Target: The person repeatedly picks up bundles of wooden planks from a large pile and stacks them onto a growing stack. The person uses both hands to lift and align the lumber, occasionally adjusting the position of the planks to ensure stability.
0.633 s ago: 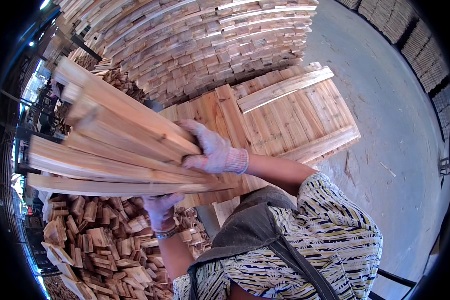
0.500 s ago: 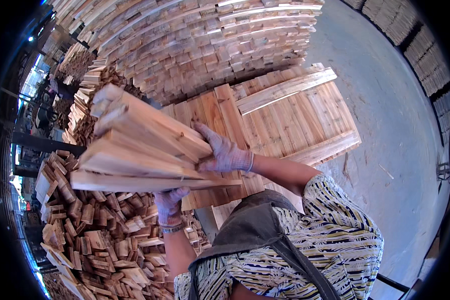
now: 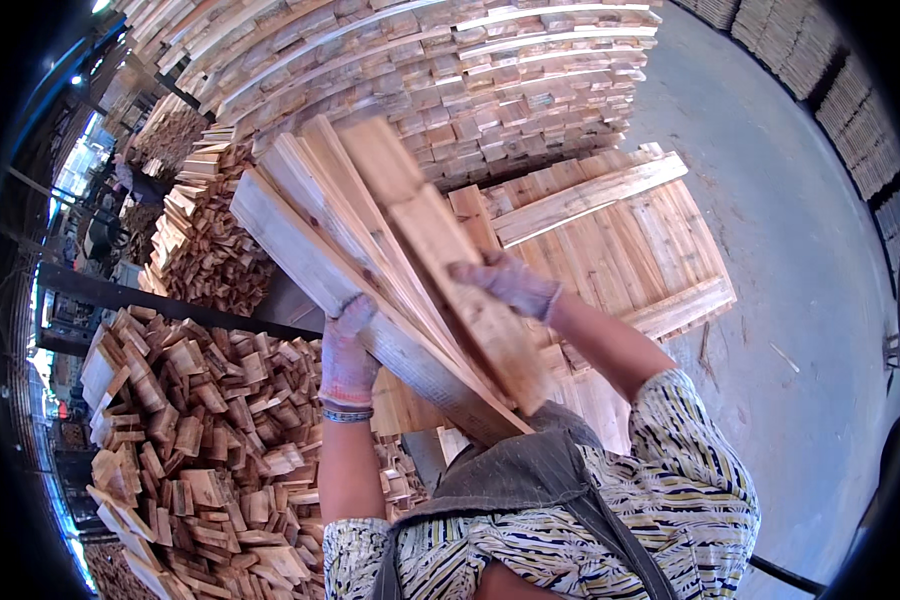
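Both my hands wear light gloves. My left hand (image 3: 350,345) grips a bundle of several wooden boards (image 3: 320,260) from its left side; they fan out, with their near ends against my dark apron (image 3: 510,475). On the bundle's right, my right hand (image 3: 510,283) has its fingers over another wooden board (image 3: 435,240), blurred by motion and a little apart from the others. Behind and below the boards lies a low platform of planks (image 3: 610,250), with loose boards laid across its top. The bundle hides the platform's left part.
A tall stack of boards (image 3: 420,90) stands behind the platform. To my left is a big heap of short wood pieces (image 3: 210,450), with a dark beam (image 3: 160,300) past it and another wood pile (image 3: 210,240) farther off. Grey floor (image 3: 790,330) lies on the right.
The boards have swung from pointing left to pointing up and away. My left hand has moved up along the bundle's left side; my right hand has shifted right with one board.
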Action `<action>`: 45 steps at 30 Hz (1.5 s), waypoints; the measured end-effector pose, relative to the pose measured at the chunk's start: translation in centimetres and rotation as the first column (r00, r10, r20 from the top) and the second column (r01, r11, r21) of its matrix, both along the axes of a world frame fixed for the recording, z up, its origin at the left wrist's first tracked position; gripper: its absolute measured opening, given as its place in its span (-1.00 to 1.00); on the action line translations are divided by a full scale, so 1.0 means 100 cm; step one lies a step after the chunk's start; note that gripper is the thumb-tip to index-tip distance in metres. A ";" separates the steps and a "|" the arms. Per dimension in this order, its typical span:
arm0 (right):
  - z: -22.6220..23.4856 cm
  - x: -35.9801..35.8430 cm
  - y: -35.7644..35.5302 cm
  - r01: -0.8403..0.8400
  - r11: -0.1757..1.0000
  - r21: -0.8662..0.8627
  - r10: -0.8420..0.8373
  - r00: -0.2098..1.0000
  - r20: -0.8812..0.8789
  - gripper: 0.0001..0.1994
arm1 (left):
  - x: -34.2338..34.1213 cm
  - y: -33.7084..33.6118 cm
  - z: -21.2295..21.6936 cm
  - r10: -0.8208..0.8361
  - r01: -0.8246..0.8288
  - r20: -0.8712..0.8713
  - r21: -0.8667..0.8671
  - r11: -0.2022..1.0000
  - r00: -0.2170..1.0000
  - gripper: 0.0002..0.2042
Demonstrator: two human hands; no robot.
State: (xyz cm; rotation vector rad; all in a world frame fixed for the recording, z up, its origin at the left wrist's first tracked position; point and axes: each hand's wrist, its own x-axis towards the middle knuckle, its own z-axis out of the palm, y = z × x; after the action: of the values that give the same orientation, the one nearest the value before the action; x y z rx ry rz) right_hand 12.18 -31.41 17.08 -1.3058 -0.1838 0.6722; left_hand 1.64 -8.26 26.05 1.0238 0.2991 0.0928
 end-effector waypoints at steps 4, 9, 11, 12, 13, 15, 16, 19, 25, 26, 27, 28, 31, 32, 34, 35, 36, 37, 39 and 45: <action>-0.025 0.000 -0.064 0.224 0.879 -0.420 -0.186 0.974 0.132 -0.22 | 0.023 0.012 -0.030 0.000 0.039 -0.220 0.172 0.984 0.975 -0.60; -0.023 -0.018 -0.101 0.326 0.352 -0.877 -0.023 0.940 0.340 -0.28 | 0.065 0.043 -0.151 -0.045 0.252 -0.423 0.448 0.858 0.905 -0.64; -0.061 -0.024 -0.080 0.405 0.081 -0.911 0.003 0.914 0.406 -0.26 | 0.067 0.036 -0.188 0.141 0.244 -0.469 0.665 0.706 0.872 -0.39; -0.071 -0.018 -0.076 0.329 0.059 -0.943 0.005 0.944 0.329 -0.21 | 0.072 0.031 -0.194 0.197 0.270 -0.484 0.730 0.628 0.853 -0.30; -0.078 -0.009 -0.077 0.356 0.091 -0.930 0.022 0.933 0.360 -0.22 | 0.074 0.026 -0.200 0.259 0.301 -0.498 0.783 0.545 0.827 -0.21; -0.100 -0.017 -0.108 0.374 0.107 -0.921 0.012 0.926 0.378 -0.22 | 0.078 -0.032 -0.148 0.252 0.461 -0.585 0.785 0.414 0.771 -0.10; -0.064 -0.012 -0.107 0.276 0.240 -0.931 0.002 0.959 0.285 -0.15 | 0.076 -0.012 -0.168 0.278 0.498 -0.594 0.795 0.347 0.755 -0.03; -0.078 0.005 -0.147 0.315 0.637 -0.704 -0.127 0.943 0.307 -0.11 | 0.071 -0.003 -0.188 0.314 0.394 -0.477 0.871 0.295 0.821 0.07; -0.142 0.002 -0.095 0.344 0.909 -0.236 -0.359 0.933 -0.023 -0.18 | 0.068 -0.004 -0.191 0.344 0.434 -0.523 0.847 0.306 0.780 0.08; -0.158 -0.001 -0.085 0.343 0.919 -0.194 -0.360 0.931 -0.057 -0.22 | 0.068 -0.010 -0.183 0.392 0.405 -0.444 0.896 0.182 0.806 0.03; -0.167 -0.003 -0.080 0.350 0.924 -0.157 -0.365 0.927 -0.082 -0.25 | 0.072 -0.010 -0.177 0.349 0.404 -0.463 0.885 0.232 0.815 -0.01; -0.174 0.003 -0.084 0.321 0.925 -0.203 -0.332 0.943 -0.023 -0.26 | 0.078 -0.011 -0.171 0.301 0.406 -0.481 0.870 0.279 0.824 -0.06; -0.112 0.003 -0.052 0.314 0.387 -0.867 -0.120 0.950 0.290 -0.18 | 0.058 -0.011 -0.159 0.211 0.444 -0.544 0.811 0.380 0.812 0.00; -0.077 -0.004 -0.036 0.341 0.361 -0.868 -0.156 0.940 0.305 -0.19 | 0.054 -0.009 -0.158 0.222 0.424 -0.519 0.830 0.362 0.826 0.01; -0.070 -0.017 -0.026 0.388 0.212 -0.897 0.020 0.916 0.401 -0.22 | 0.061 -0.017 -0.146 0.233 0.411 -0.508 0.837 0.362 0.830 0.02; -0.070 -0.025 -0.020 0.404 0.141 -0.904 0.113 0.901 0.420 -0.23 | 0.063 -0.019 -0.142 0.241 0.401 -0.502 0.840 0.367 0.831 0.02; -0.059 -0.016 -0.026 0.342 0.243 -0.908 0.047 0.931 0.363 -0.25 | 0.065 -0.013 -0.152 0.273 0.410 -0.511 0.842 0.352 0.815 0.02; -0.055 -0.014 -0.032 0.357 0.278 -0.892 0.022 0.926 0.378 -0.26 | 0.065 -0.005 -0.160 0.307 0.419 -0.519 0.843 0.337 0.798 0.03; -0.051 -0.006 -0.059 0.389 0.324 -0.862 -0.033 0.916 0.401 -0.27 | 0.066 -0.013 -0.156 0.325 0.465 -0.555 0.827 0.317 0.765 0.11; -0.110 0.006 -0.109 0.261 0.372 -0.891 -0.015 0.961 0.275 -0.25 | 0.069 -0.019 -0.154 0.276 0.501 -0.568 0.819 0.280 0.775 0.06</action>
State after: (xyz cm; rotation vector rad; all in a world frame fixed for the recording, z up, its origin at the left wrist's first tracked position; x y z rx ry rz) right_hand 12.78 -42.33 6.03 -2.5003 0.1838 0.4525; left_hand 8.58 -10.16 10.61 2.3776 0.8548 -0.2880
